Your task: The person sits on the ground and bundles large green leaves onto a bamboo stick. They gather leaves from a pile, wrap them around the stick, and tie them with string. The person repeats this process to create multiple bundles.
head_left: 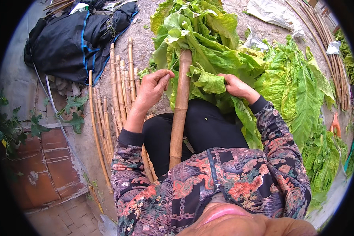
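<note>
A thick bamboo pole [180, 110] lies across my lap and runs away from me under a bunch of large green leaves [200, 35]. To the pole's left, my left hand [152, 88] pinches a thin string between its fingertips. My right hand [235, 85] is to the right of the pole and grips a crinkled green leaf [208, 82]. Both sleeves are dark with a flower pattern.
A loose pile of big green leaves [299, 94] lies on the ground at my right. Several bamboo poles [114, 98] lie at my left, more [326, 43] at the far right. A dark tarp bundle [74, 39] sits at the upper left, brick paving [47, 169] at lower left.
</note>
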`<act>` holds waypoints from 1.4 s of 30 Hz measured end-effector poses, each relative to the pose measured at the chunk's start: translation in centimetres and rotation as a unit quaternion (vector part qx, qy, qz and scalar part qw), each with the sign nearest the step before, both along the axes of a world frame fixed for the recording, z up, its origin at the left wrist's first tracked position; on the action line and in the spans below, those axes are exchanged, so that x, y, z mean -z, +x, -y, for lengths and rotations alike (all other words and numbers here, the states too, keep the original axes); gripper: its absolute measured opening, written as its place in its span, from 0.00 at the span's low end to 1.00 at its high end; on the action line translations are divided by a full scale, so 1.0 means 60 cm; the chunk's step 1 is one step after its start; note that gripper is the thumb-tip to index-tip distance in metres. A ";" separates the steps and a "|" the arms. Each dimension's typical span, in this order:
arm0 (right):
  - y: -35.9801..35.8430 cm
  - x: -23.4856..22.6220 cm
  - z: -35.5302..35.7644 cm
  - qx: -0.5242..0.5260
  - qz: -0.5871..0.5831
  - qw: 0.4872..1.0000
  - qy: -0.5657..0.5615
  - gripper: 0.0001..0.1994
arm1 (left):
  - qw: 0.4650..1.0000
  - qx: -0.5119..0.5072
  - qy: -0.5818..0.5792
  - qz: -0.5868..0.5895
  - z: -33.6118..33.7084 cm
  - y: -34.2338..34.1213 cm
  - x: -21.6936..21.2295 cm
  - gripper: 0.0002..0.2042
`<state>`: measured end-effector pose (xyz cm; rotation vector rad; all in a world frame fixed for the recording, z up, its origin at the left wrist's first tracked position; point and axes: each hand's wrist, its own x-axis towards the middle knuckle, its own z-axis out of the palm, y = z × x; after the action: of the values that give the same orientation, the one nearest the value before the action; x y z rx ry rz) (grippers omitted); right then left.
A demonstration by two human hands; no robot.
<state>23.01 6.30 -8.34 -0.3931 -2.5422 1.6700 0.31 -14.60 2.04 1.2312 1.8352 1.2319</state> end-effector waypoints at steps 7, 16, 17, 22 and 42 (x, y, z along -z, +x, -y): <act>-0.036 0.074 -0.003 -0.073 0.018 0.985 -0.156 0.17 | 1.000 0.001 0.002 -0.029 0.008 -0.002 0.013 0.06; -0.228 0.082 -0.006 -0.056 -0.140 0.984 -0.092 0.14 | 0.971 0.084 -0.221 0.037 -0.045 -0.156 0.165 0.09; -0.225 0.068 -0.005 -0.068 -0.137 0.985 -0.083 0.15 | 0.964 0.148 -0.184 -0.124 -0.076 -0.197 0.156 0.09; -0.218 0.021 -0.005 -0.106 -0.121 0.982 -0.103 0.15 | 0.930 0.258 -0.249 -0.082 -0.202 -0.304 0.087 0.10; -0.153 0.040 -0.091 0.087 -0.178 0.977 0.080 0.12 | 0.957 -0.006 -0.045 -0.286 -0.223 0.119 0.055 0.13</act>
<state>13.83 11.74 -10.73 -0.2673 -2.2829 1.3264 7.47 -1.23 -1.24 1.6449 2.2708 0.8305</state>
